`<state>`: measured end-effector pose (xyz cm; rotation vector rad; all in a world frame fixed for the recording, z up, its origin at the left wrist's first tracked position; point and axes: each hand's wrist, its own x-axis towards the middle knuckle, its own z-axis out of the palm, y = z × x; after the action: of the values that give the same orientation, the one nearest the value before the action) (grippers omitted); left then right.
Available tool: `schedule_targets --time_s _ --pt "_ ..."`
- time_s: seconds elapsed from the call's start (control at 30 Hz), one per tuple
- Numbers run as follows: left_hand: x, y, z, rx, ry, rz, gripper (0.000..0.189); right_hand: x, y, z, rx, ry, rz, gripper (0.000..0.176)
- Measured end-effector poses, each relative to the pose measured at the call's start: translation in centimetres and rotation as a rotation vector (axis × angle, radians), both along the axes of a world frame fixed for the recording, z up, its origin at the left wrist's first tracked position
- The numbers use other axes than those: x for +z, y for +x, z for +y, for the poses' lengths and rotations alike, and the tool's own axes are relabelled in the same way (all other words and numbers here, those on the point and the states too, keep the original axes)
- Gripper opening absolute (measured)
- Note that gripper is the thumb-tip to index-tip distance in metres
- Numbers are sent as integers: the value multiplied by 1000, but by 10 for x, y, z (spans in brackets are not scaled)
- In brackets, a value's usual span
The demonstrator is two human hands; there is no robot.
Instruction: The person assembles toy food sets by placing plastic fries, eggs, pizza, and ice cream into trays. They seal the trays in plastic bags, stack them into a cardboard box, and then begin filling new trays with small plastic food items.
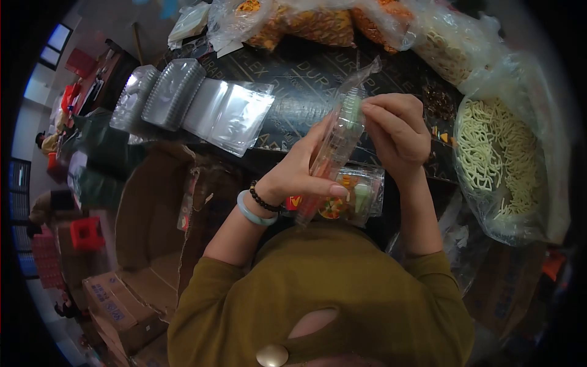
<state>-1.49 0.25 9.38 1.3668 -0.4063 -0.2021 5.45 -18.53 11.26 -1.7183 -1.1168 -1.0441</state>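
My left hand (306, 168) is closed around a clear plastic package (333, 144), a ribbed tray inside a thin clear bag, held tilted nearly on edge. Something pale green and something orange-red show through its plastic. At the upper right side of this package, the fingertips of my right hand (400, 131) are pinched together against the bag film; exactly what they grip is too small to tell. Below and partly behind my left hand lies another clear package (370, 199) with green, orange and multicoloured pieces in it.
Stacked clear trays (174, 92) and a pile of flat clear bags (229, 116) lie on the dark table (296, 113). Along the back are bags of orange pieces (321, 27). A big bag of pale green strands (501, 159) stands right. An open cardboard box (153, 202) is at left.
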Motion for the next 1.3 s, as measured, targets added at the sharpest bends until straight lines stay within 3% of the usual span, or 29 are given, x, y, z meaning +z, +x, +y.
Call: schedule_targets --time_s 0.23,0.33,0.37,0.4,0.47,0.5,0.53,0.57,0.6,0.63,0.73,0.8,1.0,1.1,1.23,1.3 --pt "1 -1 4 -48 84 78 117 4 -3 -1 -101 -77 -110 22" --pt "10 -4 6 -97 -51 124 109 -2 -1 -4 -23 130 162 34" --pt "14 -4 7 -128 -124 142 106 8 0 -12 -90 122 257 51" --pt "12 -4 7 -201 -222 207 107 11 4 -15 11 213 482 56" --pt "2 -6 9 -354 -413 344 108 12 16 -17 343 474 948 58" --pt "-5 -6 9 -431 -508 409 109 12 23 -24 442 416 1184 51" --pt "-17 -7 9 -364 -545 439 110 11 29 -31 540 350 1421 44" --pt "-24 -3 5 -363 -521 406 108 -3 32 -21 504 368 1391 24" --pt "-28 6 2 -359 -500 373 106 -19 34 -16 427 330 1370 18" --pt "-39 21 6 -183 -543 259 79 -34 33 -13 351 287 1364 14" --pt "-50 46 19 237 -264 280 26 -57 28 -6 296 230 1388 17" --pt "-54 51 24 291 -235 242 19 -59 24 -4 270 261 1392 15" --pt "-52 35 40 266 -108 -64 17 -41 3 -27 333 27 802 16" --pt "-61 6 50 153 50 -209 22 -53 -21 -40 402 -86 968 23" --pt "-75 -11 51 190 146 -7 17 -80 -28 -43 387 -59 1193 20" --pt "-73 -10 53 179 -56 95 10 -82 -28 -43 414 7 1219 17"
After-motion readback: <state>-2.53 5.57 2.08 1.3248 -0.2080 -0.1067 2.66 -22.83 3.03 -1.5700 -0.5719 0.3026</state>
